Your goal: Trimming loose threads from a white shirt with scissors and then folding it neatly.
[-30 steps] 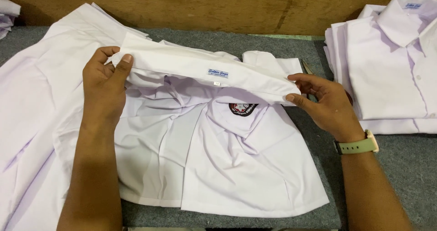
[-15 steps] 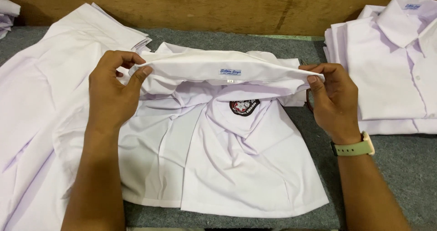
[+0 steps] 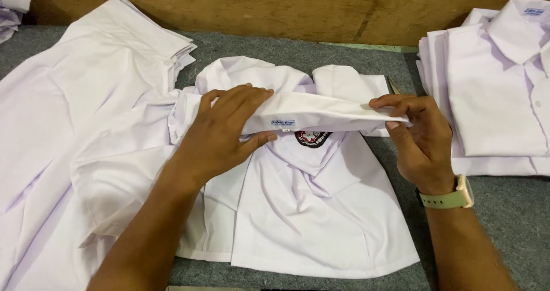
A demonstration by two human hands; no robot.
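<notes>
A white shirt (image 3: 321,222) lies face up on the grey felt table (image 3: 504,211), with a dark round badge (image 3: 313,137) just under its collar. My left hand (image 3: 220,136) grips the left part of the collar (image 3: 321,112), fingers over the top and thumb beneath. My right hand (image 3: 418,136) pinches the collar's right end, thumb under the fabric. The collar is stretched flat between both hands, with a small white label at its middle. A pale green watch (image 3: 450,196) sits on my right wrist.
A neat stack of folded white shirts (image 3: 492,90) stands at the right. Loose white shirts (image 3: 74,125) lie spread over the left side. A wooden board (image 3: 298,7) runs along the back of the table.
Both hands have slid right and lower with the collar, and my left hand has moved inward along it towards the label. The collar now lies flatter and closer to the shirt body.
</notes>
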